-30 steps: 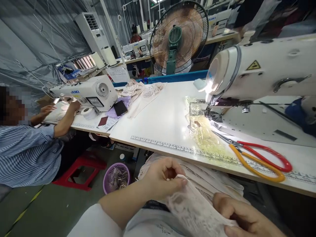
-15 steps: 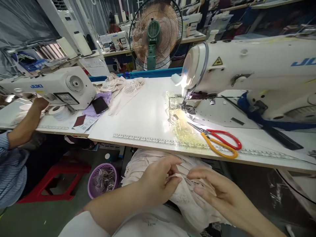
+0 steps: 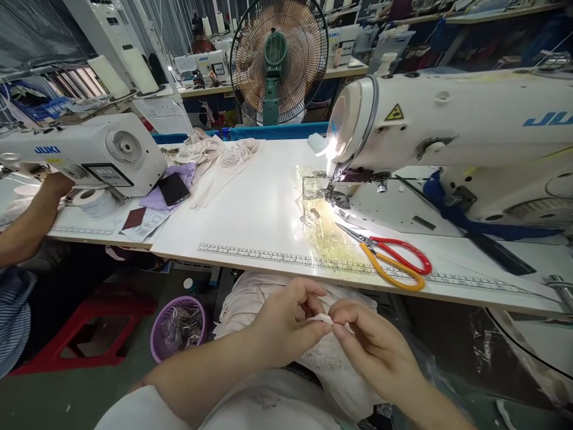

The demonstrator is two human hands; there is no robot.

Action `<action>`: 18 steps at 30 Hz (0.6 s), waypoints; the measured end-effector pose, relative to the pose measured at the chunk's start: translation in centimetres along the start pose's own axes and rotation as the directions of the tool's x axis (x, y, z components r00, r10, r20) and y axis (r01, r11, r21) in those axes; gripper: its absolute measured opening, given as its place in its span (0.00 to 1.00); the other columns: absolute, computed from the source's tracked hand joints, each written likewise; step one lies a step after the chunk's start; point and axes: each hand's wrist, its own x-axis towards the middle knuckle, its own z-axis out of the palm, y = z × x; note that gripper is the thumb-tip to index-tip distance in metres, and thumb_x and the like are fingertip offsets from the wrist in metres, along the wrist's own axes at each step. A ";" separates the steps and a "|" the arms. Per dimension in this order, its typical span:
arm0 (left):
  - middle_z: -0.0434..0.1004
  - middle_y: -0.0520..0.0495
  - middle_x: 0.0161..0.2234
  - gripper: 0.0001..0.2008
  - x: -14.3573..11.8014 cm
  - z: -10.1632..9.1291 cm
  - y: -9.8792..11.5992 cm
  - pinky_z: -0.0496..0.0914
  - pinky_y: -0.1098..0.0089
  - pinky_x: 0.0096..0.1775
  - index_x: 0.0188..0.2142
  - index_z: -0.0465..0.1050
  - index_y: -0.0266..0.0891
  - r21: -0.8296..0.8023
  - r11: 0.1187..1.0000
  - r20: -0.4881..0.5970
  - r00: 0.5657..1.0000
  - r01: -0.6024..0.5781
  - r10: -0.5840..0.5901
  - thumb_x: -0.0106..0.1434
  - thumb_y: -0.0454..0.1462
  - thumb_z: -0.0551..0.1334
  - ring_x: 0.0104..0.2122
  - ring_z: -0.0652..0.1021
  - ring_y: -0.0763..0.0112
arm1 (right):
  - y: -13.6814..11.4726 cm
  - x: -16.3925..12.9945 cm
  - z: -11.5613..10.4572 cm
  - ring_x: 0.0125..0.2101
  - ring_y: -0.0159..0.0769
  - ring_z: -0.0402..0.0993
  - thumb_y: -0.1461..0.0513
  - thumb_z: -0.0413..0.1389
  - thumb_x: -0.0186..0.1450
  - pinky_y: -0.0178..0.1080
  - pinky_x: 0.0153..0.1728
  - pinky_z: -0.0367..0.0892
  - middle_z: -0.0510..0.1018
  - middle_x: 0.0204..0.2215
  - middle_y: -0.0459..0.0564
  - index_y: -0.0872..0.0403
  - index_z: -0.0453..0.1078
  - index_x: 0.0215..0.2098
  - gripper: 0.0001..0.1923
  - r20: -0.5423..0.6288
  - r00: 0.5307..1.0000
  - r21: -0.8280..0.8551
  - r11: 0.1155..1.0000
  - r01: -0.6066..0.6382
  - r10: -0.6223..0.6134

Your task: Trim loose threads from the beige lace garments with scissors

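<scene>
Pale lace fabric [image 3: 331, 364] lies in the lap below the table edge [image 3: 277, 263], its corner pinched between left hand [image 3: 286, 325] and right hand [image 3: 376, 346]. Scissors [image 3: 389, 254] rest on the table beside the sewing machine [image 3: 447, 131].

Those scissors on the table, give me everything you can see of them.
The scissors lie flat on the white table, close to its front edge, right of the shiny plastic sheet. One handle loop is red, the other orange-yellow; the short metal blades look shut and point toward the sewing machine needle. Nothing grips them; both hands work below the table edge.
</scene>
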 end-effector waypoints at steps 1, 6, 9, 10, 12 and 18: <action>0.65 0.52 0.28 0.14 0.1 0.0 -0.1 0.63 0.75 0.28 0.41 0.64 0.37 -0.015 0.999 -0.012 1.000 0.028 -0.028 0.54 0.35 0.62 0.26 0.67 0.76 | 0.1 0.0 0.1 0.29 0.31 0.67 0.66 0.47 0.65 0.33 0.29 0.63 0.68 0.27 0.44 0.51 0.60 0.32 0.05 -0.021 1.000 -0.009 1.000 0.022 -0.022; 0.65 0.51 0.23 0.07 0.5 -0.5 -0.9 0.62 0.73 0.28 0.28 0.71 0.34 -0.097 0.994 -0.026 0.998 0.048 -0.051 0.55 0.38 0.63 0.24 0.67 0.75 | 0.6 0.3 0.7 0.28 0.31 0.67 0.68 0.48 0.64 0.33 0.28 0.64 0.68 0.27 0.44 0.51 0.59 0.32 0.06 -0.054 0.997 -0.032 0.998 0.056 -0.058; 0.63 0.52 0.21 0.08 0.6 -0.6 -1.5 0.61 0.74 0.26 0.24 0.71 0.34 -0.163 0.987 -0.054 0.999 -0.013 0.004 0.55 0.37 0.64 0.22 0.66 0.77 | 0.4 0.6 0.8 0.28 0.31 0.67 0.67 0.48 0.64 0.34 0.27 0.64 0.68 0.27 0.44 0.50 0.59 0.32 0.06 -0.031 0.999 -0.039 0.999 0.036 -0.037; 0.63 0.52 0.21 0.08 0.5 -0.7 -1.6 0.62 0.74 0.26 0.24 0.70 0.34 -0.175 0.984 -0.066 0.998 -0.029 0.017 0.54 0.37 0.64 0.22 0.66 0.77 | 0.2 0.7 0.7 0.28 0.32 0.67 0.67 0.48 0.64 0.34 0.28 0.64 0.68 0.27 0.44 0.50 0.59 0.32 0.06 -0.002 1.000 -0.042 0.999 0.017 -0.017; 0.65 0.51 0.23 0.08 0.5 -0.8 -1.9 0.64 0.73 0.27 0.23 0.70 0.35 -0.160 0.985 -0.099 0.994 -0.062 0.047 0.54 0.37 0.65 0.24 0.68 0.76 | -0.1 1.1 0.1 0.27 0.32 0.68 0.66 0.48 0.65 0.34 0.28 0.65 0.68 0.27 0.44 0.49 0.60 0.32 0.05 0.084 0.996 -0.060 0.998 0.001 0.004; 0.77 0.45 0.32 0.08 0.1 -1.5 -1.8 0.68 0.62 0.44 0.23 0.66 0.37 -0.146 0.974 -0.109 0.982 -0.171 0.155 0.57 0.36 0.63 0.34 0.76 0.68 | 2.3 3.3 -6.5 0.34 0.37 0.72 0.58 0.46 0.67 0.36 0.32 0.67 0.74 0.33 0.49 0.49 0.64 0.37 0.07 0.040 0.997 -0.543 0.839 -0.031 0.063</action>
